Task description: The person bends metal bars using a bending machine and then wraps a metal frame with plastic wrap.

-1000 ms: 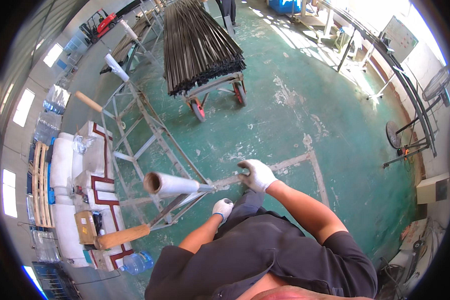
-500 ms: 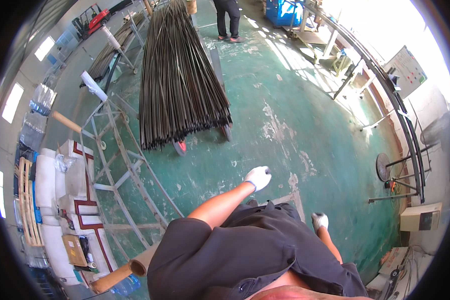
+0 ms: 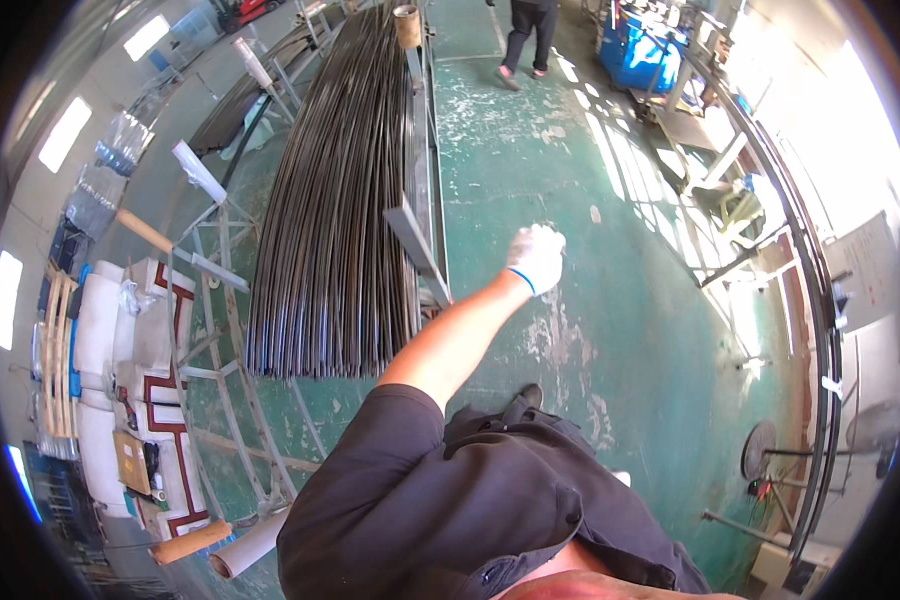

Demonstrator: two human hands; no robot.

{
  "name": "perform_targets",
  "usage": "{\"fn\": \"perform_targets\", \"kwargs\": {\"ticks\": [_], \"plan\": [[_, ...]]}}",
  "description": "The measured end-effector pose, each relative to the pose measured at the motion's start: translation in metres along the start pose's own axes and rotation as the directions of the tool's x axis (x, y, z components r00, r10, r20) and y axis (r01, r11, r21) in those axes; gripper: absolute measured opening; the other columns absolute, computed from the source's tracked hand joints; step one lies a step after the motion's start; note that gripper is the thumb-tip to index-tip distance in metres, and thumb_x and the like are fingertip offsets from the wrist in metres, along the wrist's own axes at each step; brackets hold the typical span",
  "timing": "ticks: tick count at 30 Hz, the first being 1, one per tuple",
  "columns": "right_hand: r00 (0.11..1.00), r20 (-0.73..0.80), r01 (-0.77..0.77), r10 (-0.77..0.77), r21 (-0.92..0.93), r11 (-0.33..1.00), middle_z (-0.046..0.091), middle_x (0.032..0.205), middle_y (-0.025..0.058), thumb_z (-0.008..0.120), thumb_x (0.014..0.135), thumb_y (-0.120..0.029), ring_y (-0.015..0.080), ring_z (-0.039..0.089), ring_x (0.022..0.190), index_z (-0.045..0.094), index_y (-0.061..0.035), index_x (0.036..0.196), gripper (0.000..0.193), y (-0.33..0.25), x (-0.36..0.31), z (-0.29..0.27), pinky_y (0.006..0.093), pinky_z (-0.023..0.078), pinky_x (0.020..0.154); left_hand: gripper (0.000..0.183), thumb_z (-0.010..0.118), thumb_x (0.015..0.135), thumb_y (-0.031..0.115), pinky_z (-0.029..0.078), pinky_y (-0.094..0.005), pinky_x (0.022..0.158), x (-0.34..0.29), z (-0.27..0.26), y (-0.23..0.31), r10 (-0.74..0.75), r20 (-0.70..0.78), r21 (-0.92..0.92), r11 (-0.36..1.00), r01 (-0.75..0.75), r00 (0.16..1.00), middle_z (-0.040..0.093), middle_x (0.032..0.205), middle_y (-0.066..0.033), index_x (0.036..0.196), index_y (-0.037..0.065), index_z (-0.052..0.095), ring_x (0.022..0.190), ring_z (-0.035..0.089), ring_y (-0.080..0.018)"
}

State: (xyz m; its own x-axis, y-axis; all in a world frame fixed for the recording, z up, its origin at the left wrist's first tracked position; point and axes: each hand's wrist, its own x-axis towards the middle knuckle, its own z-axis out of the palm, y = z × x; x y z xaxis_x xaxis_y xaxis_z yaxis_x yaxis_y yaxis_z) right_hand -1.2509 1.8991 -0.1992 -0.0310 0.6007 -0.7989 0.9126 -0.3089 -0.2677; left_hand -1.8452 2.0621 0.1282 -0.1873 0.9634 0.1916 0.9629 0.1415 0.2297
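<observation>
My left hand (image 3: 537, 260), in a white glove with a blue cuff edge, is held out ahead of me over the green floor. Its fingers look loosely curled, with nothing seen in them. To its left lies a large bundle of long, thin dark rods (image 3: 330, 240) on a cart with a grey metal side post (image 3: 417, 248). The hand is nearest to this post but apart from it. Of my right hand (image 3: 622, 478), only a small white patch of glove shows beside my dark shirt; its fingers are hidden.
A metal rack (image 3: 220, 375) with cardboard tubes (image 3: 192, 541) stands at left, near white wrapped stacks (image 3: 95, 345). Ahead, a person (image 3: 527, 40) in dark trousers is on the green floor (image 3: 510, 170). A blue bin (image 3: 640, 55) and long dark rails (image 3: 805, 250) line the right.
The rod bundle and its cart now appear closer, beside my left arm. My left hand has swung forward; my right hand has gone mostly behind my shirt. The other person's legs have changed position.
</observation>
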Motion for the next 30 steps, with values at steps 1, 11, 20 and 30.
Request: {"fn": "perform_targets", "kwargs": {"ticks": [1,11,20,30], "plan": [[1.0,-0.029,0.003,-0.002,0.023,1.0,0.072,0.077,0.0083,0.075,0.091,-0.028,0.0232,0.064,0.063,0.076,-0.0027,0.088,0.026,-0.029,0.033,-0.036,0.0424,0.052,0.059,0.018,0.064,0.086,0.02,0.057,-0.0489,0.088,0.025,-0.004,-0.024,-0.046,-0.017,0.045,0.998,0.047,0.999,0.075,0.095,-0.0182,0.092,0.01,0.077,0.097,0.072,-0.0363],[0.876,-0.329,0.459,-0.354,0.341,0.82,0.069,0.082,0.0036,0.071,0.095,-0.019,0.0121,0.059,0.065,0.075,-0.0002,0.114,0.027,-0.465,0.183,-0.264,0.0306,0.049,0.059,0.034,0.068,0.089,0.024,0.035,-0.053,0.118,0.171,-0.012,-0.273,-0.371,-0.348,0.38,0.783,0.491,0.861,0.064,0.129,-0.016,0.117,0.005,0.072,0.13,0.054,-0.0353],[0.94,-0.045,0.324,-0.338,-0.189,0.927,0.079,0.093,0.015,0.072,0.089,-0.039,0.0269,0.073,0.081,0.08,-0.0028,0.111,0.043,-0.639,0.25,-0.289,0.0388,0.057,0.08,0.071,0.064,0.097,0.053,0.027,-0.0566,0.124,0.233,-0.008,-0.447,-0.778,-0.263,0.534,0.375,0.758,0.57,0.043,0.161,-0.0163,0.152,0.01,0.053,0.146,0.039,-0.0378],[0.97,0.113,0.237,-0.215,-0.235,0.943,0.071,0.081,0.0102,0.071,0.092,-0.03,0.0275,0.069,0.076,0.078,-0.0056,0.1,0.027,-0.771,0.471,-0.372,0.0416,0.056,0.072,0.06,0.045,0.106,0.049,0.05,-0.0513,0.105,0.288,-0.039,-0.662,-0.881,-0.411,0.291,0.115,0.95,0.233,0.059,0.148,-0.019,0.149,0.008,0.054,0.121,0.066,-0.0387]]}}
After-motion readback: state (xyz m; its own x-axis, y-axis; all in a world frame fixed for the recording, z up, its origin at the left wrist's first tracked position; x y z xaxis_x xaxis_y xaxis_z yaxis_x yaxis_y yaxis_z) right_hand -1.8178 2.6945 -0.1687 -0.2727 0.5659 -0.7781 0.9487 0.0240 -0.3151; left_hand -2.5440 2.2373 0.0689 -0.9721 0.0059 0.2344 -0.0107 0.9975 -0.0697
